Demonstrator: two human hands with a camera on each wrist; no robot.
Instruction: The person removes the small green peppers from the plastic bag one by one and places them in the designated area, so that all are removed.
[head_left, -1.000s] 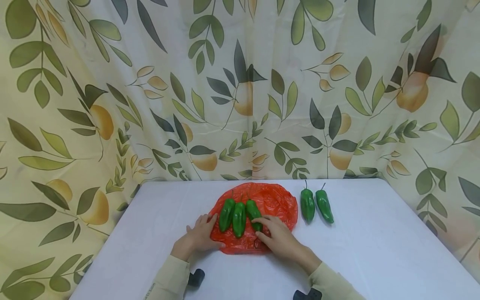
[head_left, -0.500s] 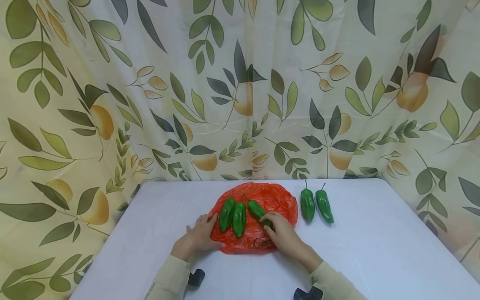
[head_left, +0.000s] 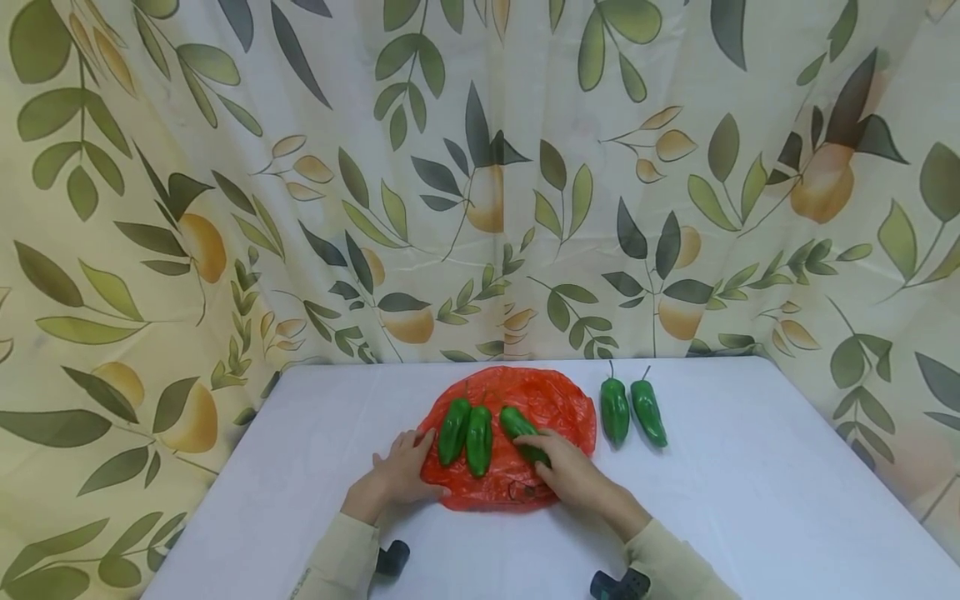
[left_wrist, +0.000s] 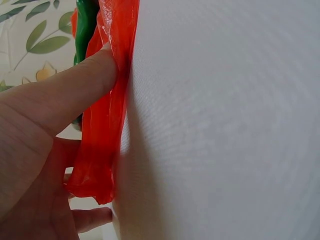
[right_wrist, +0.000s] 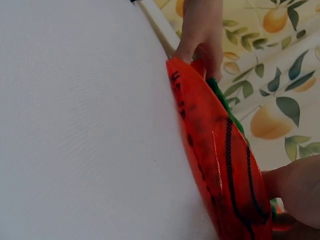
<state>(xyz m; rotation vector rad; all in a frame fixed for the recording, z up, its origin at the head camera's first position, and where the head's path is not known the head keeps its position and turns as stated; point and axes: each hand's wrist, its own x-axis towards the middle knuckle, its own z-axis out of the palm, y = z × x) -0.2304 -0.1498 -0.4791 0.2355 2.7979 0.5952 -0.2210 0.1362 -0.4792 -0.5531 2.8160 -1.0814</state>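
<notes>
Three shiny green peppers lie on a crumpled red plastic bag (head_left: 555,400) in the head view. Two of them, the left pepper (head_left: 453,432) and the middle pepper (head_left: 478,442), lie side by side. My right hand (head_left: 573,471) grips the lower end of the third pepper (head_left: 516,423), which slants down to the right, its tip partly hidden by the fingers. At the bag's left edge rests my left hand (head_left: 401,471), thumb and fingers extended against the red plastic (left_wrist: 102,145). Dark printing marks the bag's near side (right_wrist: 200,120) in the right wrist view.
Two more green peppers, one (head_left: 615,412) beside the other (head_left: 648,412), lie on the white table (head_left: 742,483) right of the bag. Behind the table hangs a curtain (head_left: 480,183) printed with leaves and fruit.
My right hand has shifted the third pepper rightward, away from the other two, and it has turned from nearly upright in view to slanting. My left hand has stayed in place.
</notes>
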